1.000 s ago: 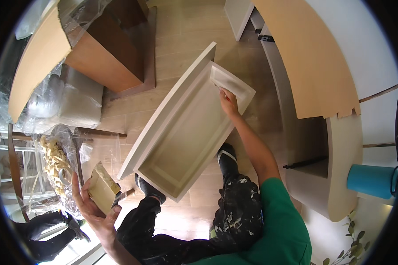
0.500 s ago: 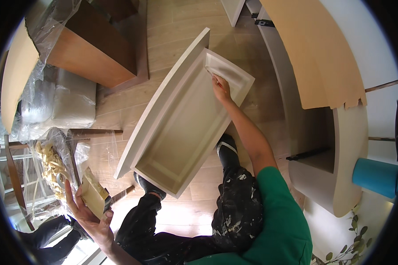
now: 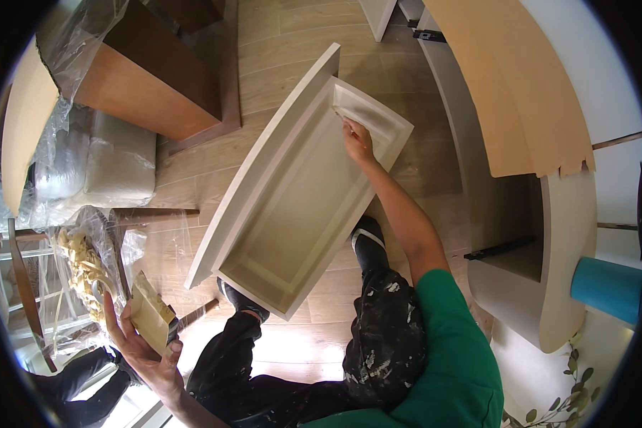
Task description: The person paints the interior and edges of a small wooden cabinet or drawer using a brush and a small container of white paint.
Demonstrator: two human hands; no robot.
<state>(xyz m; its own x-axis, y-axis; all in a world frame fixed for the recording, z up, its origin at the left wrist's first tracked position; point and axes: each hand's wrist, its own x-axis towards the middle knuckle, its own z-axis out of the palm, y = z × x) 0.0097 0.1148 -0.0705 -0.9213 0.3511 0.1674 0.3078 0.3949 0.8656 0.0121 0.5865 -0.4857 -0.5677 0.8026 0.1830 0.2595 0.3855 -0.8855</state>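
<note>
A pale cream drawer (image 3: 292, 185) with a long front panel (image 3: 264, 164) lies slantwise on the floor, its hollow side up. Inside its far end, my right hand (image 3: 359, 140) is closed in a pinch on a thin stick-like tool (image 3: 338, 112), whose tip is at the inner corner beside the front panel. The tool's kind is too small to make out. At the lower left, my left hand (image 3: 146, 357) holds up a small open carton (image 3: 152, 312), yellowish with a dark end, between thumb and fingers. A pale ring like a tape roll (image 3: 101, 289) shows by its fingertips.
A cream cabinet body (image 3: 549, 278) with black drawer runners (image 3: 503, 248) stands at the right, cardboard (image 3: 513, 93) over it. A teal cylinder (image 3: 606, 289) is beside it. Brown furniture (image 3: 157, 85) and plastic-wrapped bundles (image 3: 121, 157) fill the left. My shoes (image 3: 368, 239) are by the drawer.
The view has shifted very slightly. Both hands keep nearly the same places, the right one at the drawer's far corner and the left one around the carton.
</note>
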